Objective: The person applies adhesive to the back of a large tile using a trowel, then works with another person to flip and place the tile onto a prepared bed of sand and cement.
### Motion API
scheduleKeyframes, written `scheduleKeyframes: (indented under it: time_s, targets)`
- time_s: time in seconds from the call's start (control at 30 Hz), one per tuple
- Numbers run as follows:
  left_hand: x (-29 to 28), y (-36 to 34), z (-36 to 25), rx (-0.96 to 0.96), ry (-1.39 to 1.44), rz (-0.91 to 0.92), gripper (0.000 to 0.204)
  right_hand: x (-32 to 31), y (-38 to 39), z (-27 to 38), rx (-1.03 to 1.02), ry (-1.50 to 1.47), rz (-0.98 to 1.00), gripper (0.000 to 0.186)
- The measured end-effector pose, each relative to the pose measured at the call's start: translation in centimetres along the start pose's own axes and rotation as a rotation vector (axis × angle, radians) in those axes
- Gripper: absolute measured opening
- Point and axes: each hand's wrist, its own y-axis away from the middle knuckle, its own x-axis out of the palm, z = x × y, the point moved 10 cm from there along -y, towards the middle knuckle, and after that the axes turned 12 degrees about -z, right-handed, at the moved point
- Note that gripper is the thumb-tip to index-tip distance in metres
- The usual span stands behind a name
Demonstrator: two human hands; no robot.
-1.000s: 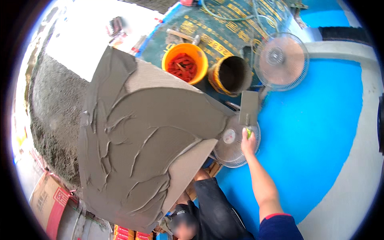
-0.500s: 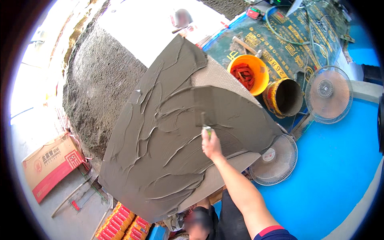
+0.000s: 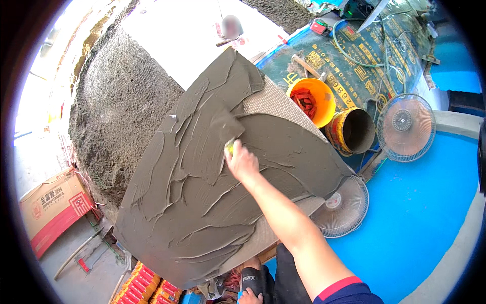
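My right hand is closed round the yellow-green handle of a trowel. Its blade, blurred by motion, lies against wet grey mortar spread over a large slab whose textured back shows in bare patches. Ridges and swirls mark the mortar. At the bottom edge my left hand, partly cut off, rests with fingers out by the leg of my dark shorts and holds nothing that I can see.
Right of the slab stand an orange bucket of red pieces, a stained pail and two fan grilles. A hammer lies behind. Left are a rough mortar bed and a cardboard box; yellow-red packs sit below.
My right hand and the trowel have swept left and slightly up across the mortar. My left hand has come into view at the bottom. The view has shifted a little.
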Motion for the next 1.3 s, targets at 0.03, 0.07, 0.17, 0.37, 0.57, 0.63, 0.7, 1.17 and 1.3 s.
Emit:
scheduleKeyframes:
  time_s: [0.03,0.07,0.17,0.37,0.57,0.63,0.7,1.17,1.3]
  targets:
    - [0.0,0.0,0.0,0.016,-0.014,-0.023,0.07,-1.0,-1.9,-1.0,0.087,-0.021,-0.011,0.044]
    - [0.0,-0.1,0.4,0.021,-0.024,-0.038,0.07,-2.4,-3.2,-1.1,0.158,-0.049,-0.031,0.042]
    - [0.7,-0.4,0.5,0.045,-0.036,-0.041,0.071,-4.9,-4.7,-4.2,0.301,-0.144,-0.12,0.041]
    - [1.4,-0.6,0.8,0.078,-0.091,0.017,0.071,-5.4,0.9,-8.7,0.513,-0.328,-0.226,0.045]
    - [1.6,-0.7,1.0,0.136,-0.092,-0.017,0.07,-4.8,10.9,-16.4,0.819,-0.502,-0.351,0.048]
    - [1.7,-1.0,0.8,0.133,-0.092,0.003,0.07,-3.8,15.8,-19.0,1.012,-0.786,-0.39,0.046]
    - [1.6,-0.9,1.0,0.167,-0.103,-0.034,0.069,-3.8,19.8,-20.0,1.104,-0.964,-0.496,0.043]
    - [1.7,-1.1,0.9,0.019,-0.094,0.12,0.067,0.5,7.7,-9.9,0.943,-1.504,-0.458,0.044]
    - [1.6,-1.1,0.9,-0.015,-0.08,0.12,0.067,1.1,2.6,-5.2,0.825,-1.457,-0.37,0.046]
